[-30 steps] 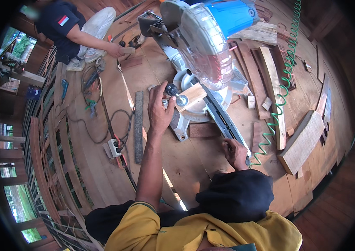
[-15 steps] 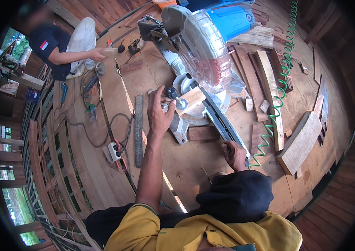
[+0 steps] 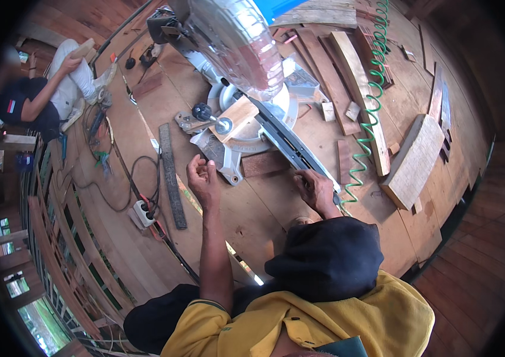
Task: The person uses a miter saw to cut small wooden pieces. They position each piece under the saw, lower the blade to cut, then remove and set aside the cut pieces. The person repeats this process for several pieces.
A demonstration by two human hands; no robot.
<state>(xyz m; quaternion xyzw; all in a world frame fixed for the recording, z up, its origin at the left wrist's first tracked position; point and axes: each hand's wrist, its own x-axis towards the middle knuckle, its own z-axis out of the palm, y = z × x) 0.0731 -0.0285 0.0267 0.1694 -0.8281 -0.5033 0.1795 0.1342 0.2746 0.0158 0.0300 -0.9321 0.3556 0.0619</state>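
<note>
A mitre saw [image 3: 237, 50] with a clear blade guard stands on the plank floor ahead of me. A pale wooden block [image 3: 237, 119] lies on its turntable beside a black clamp knob [image 3: 202, 111]. My left hand [image 3: 203, 178] hovers just in front of the saw's base with its fingers loosely curled, and it holds nothing. My right hand [image 3: 315, 189] grips the near end of the saw's long grey fence rail [image 3: 282, 140]. A short dark board [image 3: 264, 162] lies under the rail between my hands.
A dark narrow plank [image 3: 172, 175], a white power strip [image 3: 143, 212] and black cables lie to the left. On the right are a green coiled hose [image 3: 365, 149], a thick pale plank [image 3: 413, 160] and offcuts. Another person [image 3: 50, 89] sits at far left.
My left hand has come off the clamp knob and drawn back toward me, its fingers now curled. My head has shifted, so the saw sits higher in view. My right hand stays at the rail.
</note>
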